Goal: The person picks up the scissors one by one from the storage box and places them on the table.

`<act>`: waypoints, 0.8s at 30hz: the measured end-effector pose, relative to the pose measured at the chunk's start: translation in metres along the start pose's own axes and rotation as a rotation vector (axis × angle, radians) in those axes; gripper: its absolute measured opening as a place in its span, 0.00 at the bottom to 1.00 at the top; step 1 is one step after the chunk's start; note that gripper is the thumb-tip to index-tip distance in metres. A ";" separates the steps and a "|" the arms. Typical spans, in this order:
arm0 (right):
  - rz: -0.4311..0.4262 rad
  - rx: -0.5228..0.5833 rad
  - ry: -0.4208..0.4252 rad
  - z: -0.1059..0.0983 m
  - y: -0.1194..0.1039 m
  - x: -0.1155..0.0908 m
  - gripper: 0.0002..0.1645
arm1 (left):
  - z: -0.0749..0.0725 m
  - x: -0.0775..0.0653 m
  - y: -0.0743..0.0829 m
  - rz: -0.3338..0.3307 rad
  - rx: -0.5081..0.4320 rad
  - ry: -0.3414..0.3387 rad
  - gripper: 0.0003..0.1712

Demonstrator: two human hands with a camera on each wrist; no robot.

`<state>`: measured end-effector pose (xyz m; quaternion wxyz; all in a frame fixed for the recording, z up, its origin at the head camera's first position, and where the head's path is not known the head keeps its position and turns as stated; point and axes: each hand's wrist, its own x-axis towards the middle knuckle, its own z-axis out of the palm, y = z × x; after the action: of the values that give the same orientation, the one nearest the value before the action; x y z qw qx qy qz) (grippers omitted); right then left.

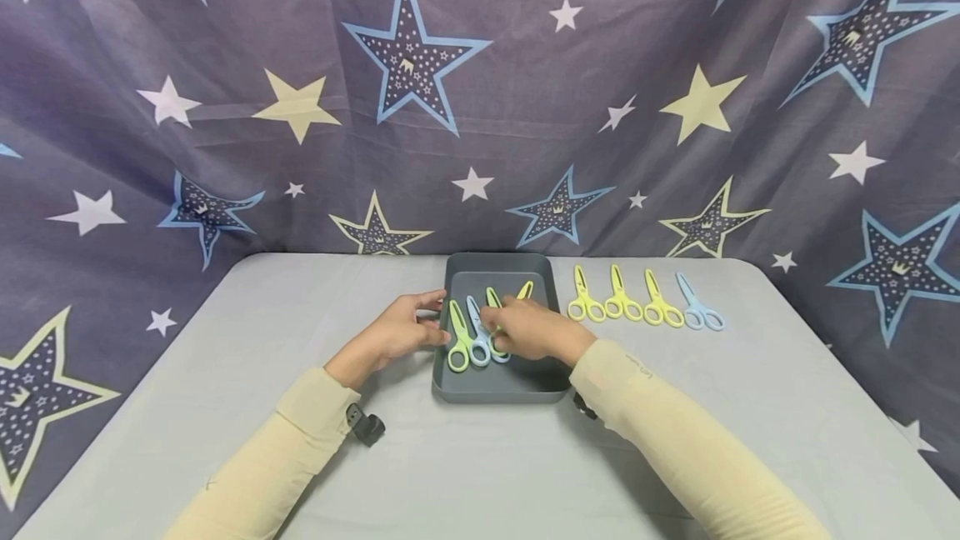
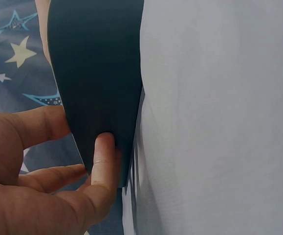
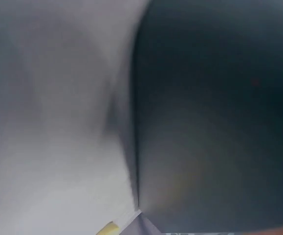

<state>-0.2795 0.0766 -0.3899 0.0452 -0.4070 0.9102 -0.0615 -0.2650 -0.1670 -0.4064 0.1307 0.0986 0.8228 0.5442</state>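
A dark grey tray (image 1: 501, 397) stands mid-table with several scissors in it. A green pair (image 1: 459, 340) lies at its left, with blue scissors (image 1: 477, 327) alongside. My left hand (image 1: 401, 327) is at the tray's left wall; in the left wrist view its fingers pinch the wall (image 2: 95, 73), on both sides of the rim. My right hand (image 1: 525, 327) reaches over the right wall, fingertips curled down on green scissors (image 1: 492, 298), whose lower part it partly covers. Another yellow-green pair (image 1: 527, 289) shows behind that hand.
Right of the tray, a row of scissors lies on the table (image 1: 750, 407): three yellow pairs (image 1: 584, 298) and one blue pair (image 1: 699, 311). A star-patterned curtain (image 1: 480, 148) hangs along the table's back edge. The right wrist view is mostly blurred tray wall (image 3: 205, 122).
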 end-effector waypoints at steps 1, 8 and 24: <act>-0.005 0.004 0.003 0.000 0.000 0.000 0.07 | 0.000 0.000 0.000 0.001 0.001 -0.001 0.51; -0.018 0.009 0.025 0.001 0.001 -0.002 0.07 | 0.001 -0.002 0.000 -0.005 -0.013 -0.003 0.51; 0.001 0.006 0.050 -0.005 0.002 -0.007 0.11 | 0.000 0.001 -0.001 0.000 0.003 0.000 0.51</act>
<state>-0.2770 0.0839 -0.3847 0.0238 -0.4046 0.9112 -0.0743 -0.2655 -0.1670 -0.4075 0.1306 0.0987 0.8235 0.5431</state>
